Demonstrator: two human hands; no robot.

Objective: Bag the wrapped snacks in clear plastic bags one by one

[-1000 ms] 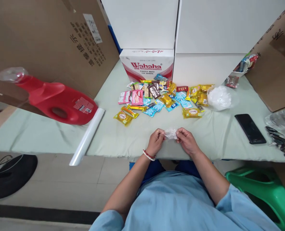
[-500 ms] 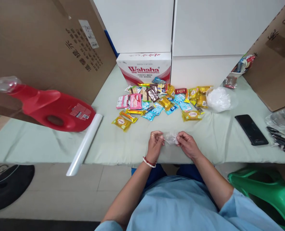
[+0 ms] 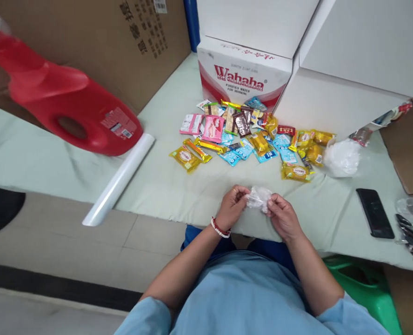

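Observation:
A crumpled clear plastic bag (image 3: 259, 197) is stretched between my two hands, just over the near part of the table. My left hand (image 3: 233, 204) pinches its left side, and my right hand (image 3: 283, 215) pinches its right side. Beyond them lies a loose pile of wrapped snacks: a pink packet (image 3: 213, 129), a dark brown packet (image 3: 241, 124), several light blue sachets (image 3: 230, 157) and yellow-wrapped cakes (image 3: 184, 158). A white bundle of thin plastic bags (image 3: 342, 157) sits at the pile's right end.
A red jug (image 3: 77, 109) and a white roll (image 3: 119, 179) lie on the left. A Wahaba-style printed water carton (image 3: 241, 77) stands behind the snacks. To the right are a black phone (image 3: 375, 213) and small dark items (image 3: 410, 237); a green stool (image 3: 365, 288) is below.
The camera view has turned and tilted, shifting the whole scene. Both hands still pinch the clear plastic bag, which now looks more bunched and whiter between them.

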